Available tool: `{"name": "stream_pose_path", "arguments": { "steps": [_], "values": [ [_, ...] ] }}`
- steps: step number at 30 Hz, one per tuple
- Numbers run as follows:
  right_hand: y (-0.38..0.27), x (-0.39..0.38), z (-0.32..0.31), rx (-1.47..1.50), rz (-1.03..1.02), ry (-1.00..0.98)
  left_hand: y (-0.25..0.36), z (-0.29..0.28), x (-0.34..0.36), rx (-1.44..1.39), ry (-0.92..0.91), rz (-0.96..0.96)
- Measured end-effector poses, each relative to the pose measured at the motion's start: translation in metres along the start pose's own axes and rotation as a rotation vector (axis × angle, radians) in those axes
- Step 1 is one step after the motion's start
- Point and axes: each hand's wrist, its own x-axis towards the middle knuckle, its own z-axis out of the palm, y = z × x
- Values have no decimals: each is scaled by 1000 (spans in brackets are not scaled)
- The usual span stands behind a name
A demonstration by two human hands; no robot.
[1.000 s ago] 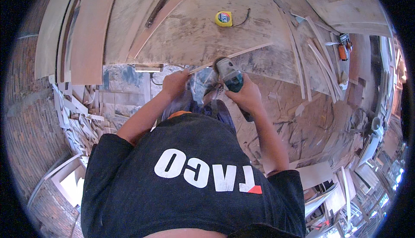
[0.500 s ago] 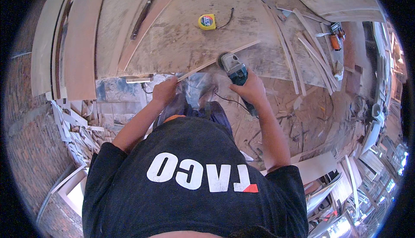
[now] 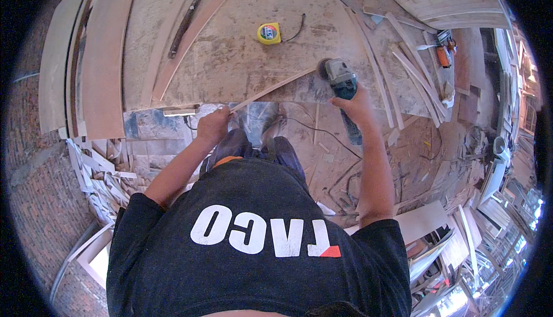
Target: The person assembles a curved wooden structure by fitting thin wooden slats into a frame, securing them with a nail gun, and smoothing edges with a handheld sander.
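Observation:
My left hand (image 3: 213, 125) is closed on the near end of a thin wooden strip (image 3: 273, 88), which slants away to the right across the workbench's front edge. In my right hand (image 3: 358, 108) is an angle grinder (image 3: 343, 80) with a teal body and grey head. Its round disc (image 3: 324, 69) is at the strip's far end; I cannot tell whether they touch. Beyond the strip, a yellow tape measure (image 3: 268, 33) lies on the workbench (image 3: 230, 66). A dark-handled hammer (image 3: 189, 23) rests at the far left beside thin wood pieces.
Long boards (image 3: 106, 57) lie along the bench's left side. Several loose strips (image 3: 416, 80) and an orange tool (image 3: 443, 56) are on the right. A black cord (image 3: 311, 127) hangs below the bench edge. Wood scraps (image 3: 112, 181) are piled at the lower left.
The grinder and my right hand have moved right along the strip to its far end. My left hand keeps its hold, slightly lower and left. The dust haze over the bench has thinned.

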Motion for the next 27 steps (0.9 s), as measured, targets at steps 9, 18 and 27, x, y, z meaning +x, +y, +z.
{"name": "stream_pose_path", "arguments": {
  "steps": [9, 18, 27],
  "values": [
    [-6, 12, -41, 31, 331, 82, -6, 7, 0, -54, 64, 49],
    [-54, -58, 47, -165, 48, -195, -1, -5, 0, -49, -51, -17],
    [-108, -72, 69, -278, 104, -339, 0, -7, -1, -44, -29, 16]
  ]
}}
